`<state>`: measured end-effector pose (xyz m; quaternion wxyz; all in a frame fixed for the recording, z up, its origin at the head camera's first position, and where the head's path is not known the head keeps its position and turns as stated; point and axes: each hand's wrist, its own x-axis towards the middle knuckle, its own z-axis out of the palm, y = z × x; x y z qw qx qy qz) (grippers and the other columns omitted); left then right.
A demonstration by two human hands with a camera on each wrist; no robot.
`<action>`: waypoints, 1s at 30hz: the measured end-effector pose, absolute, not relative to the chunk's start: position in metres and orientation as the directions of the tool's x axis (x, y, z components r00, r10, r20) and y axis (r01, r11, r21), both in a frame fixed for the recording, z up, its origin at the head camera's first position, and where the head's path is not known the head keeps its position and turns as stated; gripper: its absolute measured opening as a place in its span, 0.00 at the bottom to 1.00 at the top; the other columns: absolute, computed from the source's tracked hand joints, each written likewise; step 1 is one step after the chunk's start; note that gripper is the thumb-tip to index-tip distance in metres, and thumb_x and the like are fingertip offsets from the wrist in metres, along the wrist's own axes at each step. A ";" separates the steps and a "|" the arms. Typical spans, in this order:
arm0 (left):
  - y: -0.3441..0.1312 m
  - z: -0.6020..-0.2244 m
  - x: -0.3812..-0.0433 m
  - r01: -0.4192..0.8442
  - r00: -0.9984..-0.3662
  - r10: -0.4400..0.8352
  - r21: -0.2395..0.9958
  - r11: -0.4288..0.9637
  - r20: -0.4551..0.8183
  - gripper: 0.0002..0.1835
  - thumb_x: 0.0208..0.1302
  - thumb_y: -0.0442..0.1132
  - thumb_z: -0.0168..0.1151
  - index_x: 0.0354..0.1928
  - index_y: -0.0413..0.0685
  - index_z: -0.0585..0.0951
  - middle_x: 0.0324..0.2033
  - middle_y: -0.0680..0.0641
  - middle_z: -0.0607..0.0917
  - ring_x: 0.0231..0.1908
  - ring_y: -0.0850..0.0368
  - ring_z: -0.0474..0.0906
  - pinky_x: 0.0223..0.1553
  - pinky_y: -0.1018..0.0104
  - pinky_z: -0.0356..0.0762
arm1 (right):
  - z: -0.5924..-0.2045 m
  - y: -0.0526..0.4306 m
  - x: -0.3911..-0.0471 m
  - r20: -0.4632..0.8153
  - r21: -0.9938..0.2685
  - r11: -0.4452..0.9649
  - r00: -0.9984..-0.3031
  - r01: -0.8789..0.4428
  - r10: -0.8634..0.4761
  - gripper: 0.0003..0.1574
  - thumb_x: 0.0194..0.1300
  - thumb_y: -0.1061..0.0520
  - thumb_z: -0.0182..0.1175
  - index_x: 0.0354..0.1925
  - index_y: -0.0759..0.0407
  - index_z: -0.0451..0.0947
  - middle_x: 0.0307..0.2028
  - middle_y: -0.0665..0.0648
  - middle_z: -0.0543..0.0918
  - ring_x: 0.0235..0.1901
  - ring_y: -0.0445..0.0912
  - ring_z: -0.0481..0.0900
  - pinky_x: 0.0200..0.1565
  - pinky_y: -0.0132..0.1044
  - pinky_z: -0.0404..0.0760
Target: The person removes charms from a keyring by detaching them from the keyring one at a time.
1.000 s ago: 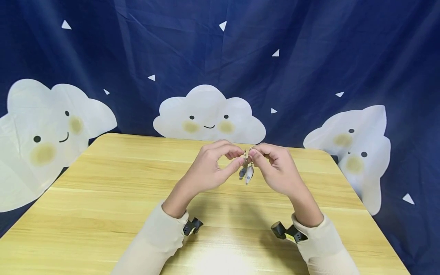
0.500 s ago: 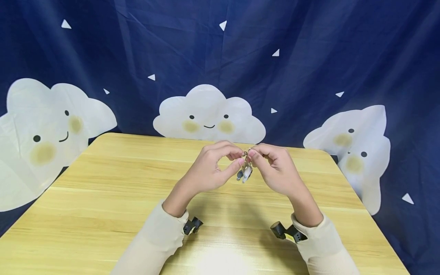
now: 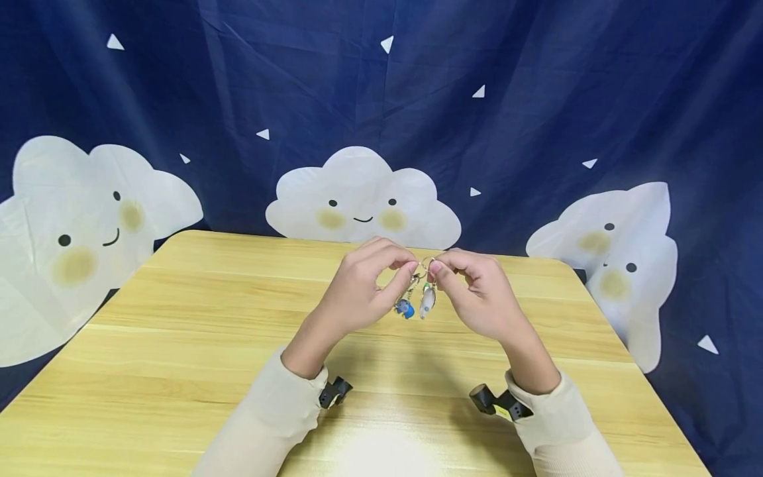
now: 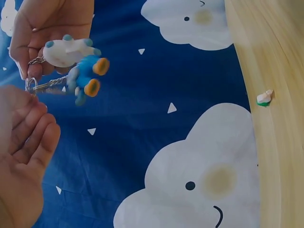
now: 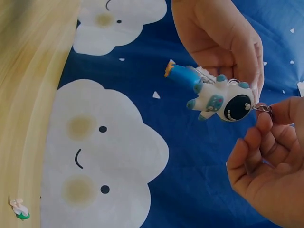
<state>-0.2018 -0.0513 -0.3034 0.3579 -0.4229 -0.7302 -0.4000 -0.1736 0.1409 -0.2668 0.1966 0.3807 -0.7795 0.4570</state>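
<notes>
Above the table, both hands hold a metal key ring (image 3: 426, 265) between them. My left hand (image 3: 363, 285) pinches its left side with thumb and fingertips, and my right hand (image 3: 485, 295) pinches the right side. Two keychain figures hang from short chains. One is a white astronaut figure (image 5: 230, 102) with a dark visor and teal knobs, below the right fingertips. The other is a blue figure (image 4: 86, 75) with orange feet, hanging nearer the left hand; its upper part is blurred in the left wrist view.
A small white, pinkish and green object (image 4: 264, 98) lies on the wooden table (image 3: 208, 318). Behind the table hangs a dark blue curtain (image 3: 334, 86) printed with smiling clouds. Black wrist cameras (image 3: 501, 402) sit at both sleeve cuffs.
The left fingertips have moved slightly up and left. The blue figure has swung left, away from the astronaut, and turned so its blue side shows. The ring shows more between the hands.
</notes>
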 end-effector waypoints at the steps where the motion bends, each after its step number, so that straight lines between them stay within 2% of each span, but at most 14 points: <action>1: -0.051 -0.303 -0.201 0.905 -0.373 0.335 0.260 0.337 0.865 0.05 0.65 0.35 0.58 0.35 0.44 0.82 0.32 0.53 0.82 0.36 0.62 0.74 0.42 0.74 0.73 | -0.265 0.140 -0.171 0.658 -0.555 0.300 -0.630 -0.776 -0.412 0.13 0.63 0.73 0.53 0.24 0.64 0.77 0.22 0.57 0.77 0.27 0.41 0.72 0.30 0.31 0.72; 7: -0.052 -0.302 -0.200 0.896 -0.356 0.338 0.215 0.388 0.871 0.04 0.65 0.34 0.59 0.37 0.43 0.82 0.33 0.52 0.83 0.36 0.62 0.74 0.39 0.76 0.72 | -0.263 0.139 -0.169 0.662 -0.538 0.341 -0.637 -0.771 -0.395 0.14 0.62 0.71 0.57 0.23 0.60 0.78 0.24 0.51 0.80 0.29 0.39 0.74 0.34 0.31 0.74; 16: -0.051 -0.300 -0.199 0.903 -0.335 0.305 0.211 0.373 0.892 0.04 0.64 0.32 0.60 0.37 0.41 0.82 0.33 0.50 0.83 0.35 0.60 0.75 0.36 0.75 0.72 | -0.260 0.136 -0.168 0.670 -0.527 0.311 -0.612 -0.791 -0.421 0.14 0.56 0.75 0.57 0.19 0.63 0.77 0.21 0.55 0.80 0.26 0.40 0.75 0.32 0.30 0.74; 27: -0.051 -0.300 -0.199 0.902 -0.340 0.292 0.223 0.369 0.894 0.05 0.64 0.32 0.59 0.39 0.41 0.82 0.32 0.50 0.83 0.33 0.62 0.74 0.34 0.70 0.75 | -0.260 0.136 -0.167 0.642 -0.521 0.316 -0.608 -0.793 -0.466 0.15 0.60 0.74 0.55 0.20 0.62 0.75 0.21 0.55 0.79 0.25 0.40 0.73 0.31 0.31 0.73; 30: -0.051 -0.300 -0.199 0.896 -0.344 0.307 0.212 0.390 0.887 0.05 0.64 0.32 0.59 0.40 0.41 0.81 0.31 0.51 0.82 0.32 0.62 0.74 0.33 0.72 0.74 | -0.259 0.136 -0.167 0.645 -0.508 0.329 -0.604 -0.796 -0.468 0.15 0.60 0.74 0.55 0.21 0.62 0.75 0.21 0.56 0.78 0.25 0.40 0.72 0.31 0.31 0.73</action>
